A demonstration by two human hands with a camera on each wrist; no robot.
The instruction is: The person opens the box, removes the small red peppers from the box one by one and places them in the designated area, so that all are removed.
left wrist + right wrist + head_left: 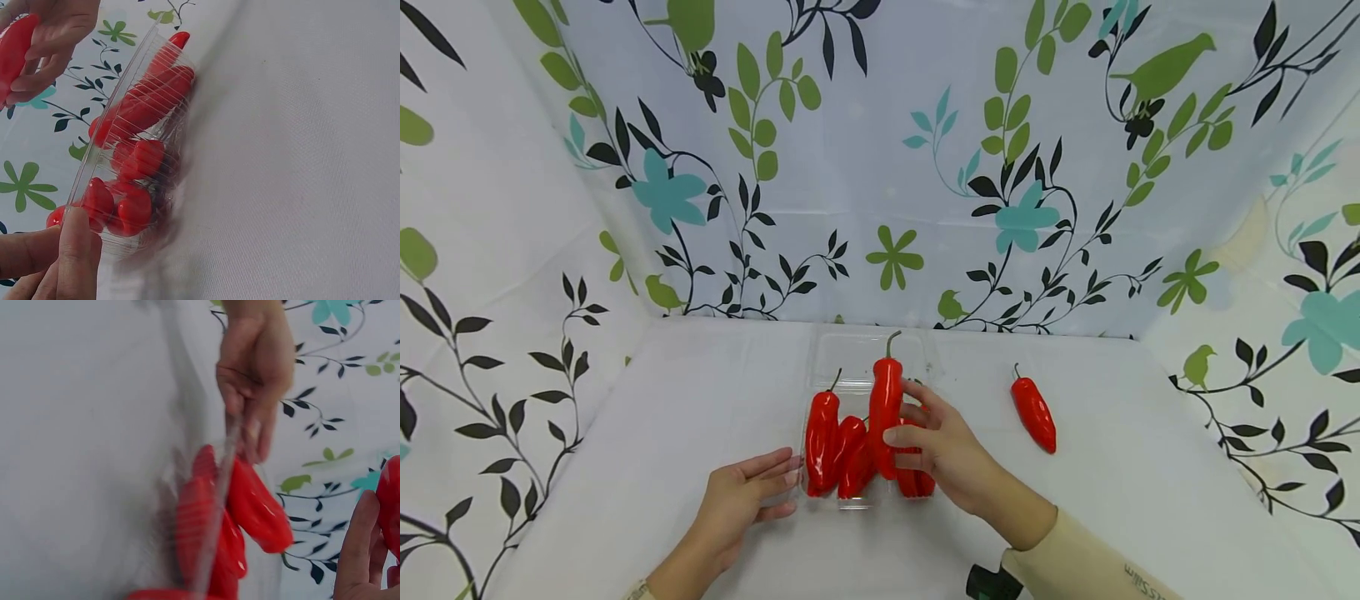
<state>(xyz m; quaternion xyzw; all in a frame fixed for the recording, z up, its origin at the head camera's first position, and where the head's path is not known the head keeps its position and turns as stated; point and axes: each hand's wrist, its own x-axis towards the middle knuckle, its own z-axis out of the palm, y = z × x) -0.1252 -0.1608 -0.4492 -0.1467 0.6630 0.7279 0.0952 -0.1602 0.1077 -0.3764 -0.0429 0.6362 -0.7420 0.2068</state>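
A clear plastic clamshell container [854, 503] holds several glossy red peppers [822, 442], seen through its ribbed side in the left wrist view. At its left wall, my left hand [741, 500] pinches the rim between thumb and fingers. My right hand [951, 450] grips another red pepper [886, 400] by its side, stem pointing away from me. In the left wrist view this held pepper [14, 53] is raised above the container, apart from the rest. The right hand hides part of the peppers on the container's right side.
One more red pepper [1034, 414] lies on the white tablecloth [1112, 467] to the right of the container. The container's lid [842, 350] lies folded back on the far side. A leaf-and-bird patterned curtain [850, 183] stands behind and at both sides.
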